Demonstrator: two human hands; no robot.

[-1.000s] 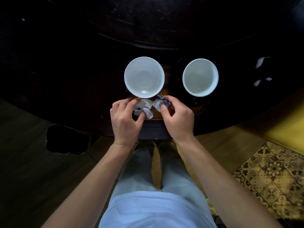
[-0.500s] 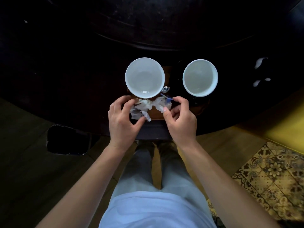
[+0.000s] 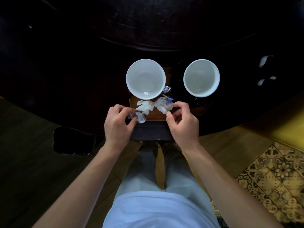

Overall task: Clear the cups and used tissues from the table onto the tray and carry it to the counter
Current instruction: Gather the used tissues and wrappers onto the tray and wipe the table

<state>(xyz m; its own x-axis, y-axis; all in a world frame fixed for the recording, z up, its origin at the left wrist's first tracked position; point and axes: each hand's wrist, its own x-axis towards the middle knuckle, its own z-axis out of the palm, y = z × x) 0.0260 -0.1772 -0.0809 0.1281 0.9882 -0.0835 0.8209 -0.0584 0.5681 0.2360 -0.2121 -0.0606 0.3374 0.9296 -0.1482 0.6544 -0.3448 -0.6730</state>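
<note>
Two empty white cups stand on a brown wooden tray: the left cup and the right cup. Crumpled white tissues lie on the tray just in front of the left cup. A foil wrapper and a blue scrap lie beside them. My left hand pinches a small piece of tissue at the tray's near left corner. My right hand hovers at the right end of the tissues, fingers curled and holding nothing.
The tray rests at the near edge of a dark round table. Small white scraps lie on the table far right. A dark stool stands at the lower left. A patterned tile floor is at the right.
Both hands have drawn back toward me and apart. The tissues now lie uncovered on the tray; the right hand has let go of them, while the left keeps a small piece.
</note>
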